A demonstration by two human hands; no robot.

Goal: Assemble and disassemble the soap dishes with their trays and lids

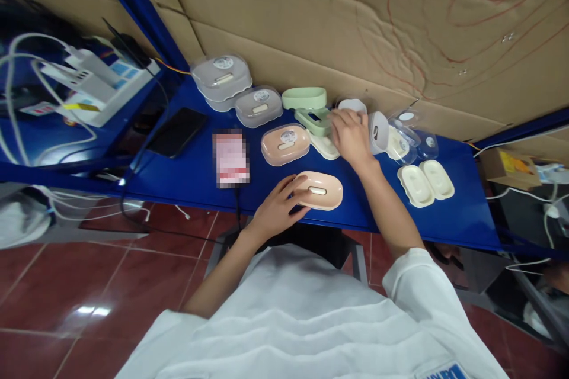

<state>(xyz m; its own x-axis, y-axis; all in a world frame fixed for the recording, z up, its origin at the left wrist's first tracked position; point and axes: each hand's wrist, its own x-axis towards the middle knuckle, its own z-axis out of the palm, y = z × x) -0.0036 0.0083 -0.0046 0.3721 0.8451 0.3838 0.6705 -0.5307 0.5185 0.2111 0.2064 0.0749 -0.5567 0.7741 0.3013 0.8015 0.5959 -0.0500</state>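
On the table point(355, 201), the peach soap dish point(329, 189) is gripped at its nine-o'clock end by the left hand point(276, 207), its long axis laid toward three. Toward one o'clock, the right hand point(352, 135) is curled beside the green soap dish point(315, 124); whether anything is gripped there cannot be told.

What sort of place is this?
Perhaps a small workshop: there's a long blue worktable against a brown backing, a peach dish among several pastel plastic containers, and a power strip with white cables nearby.
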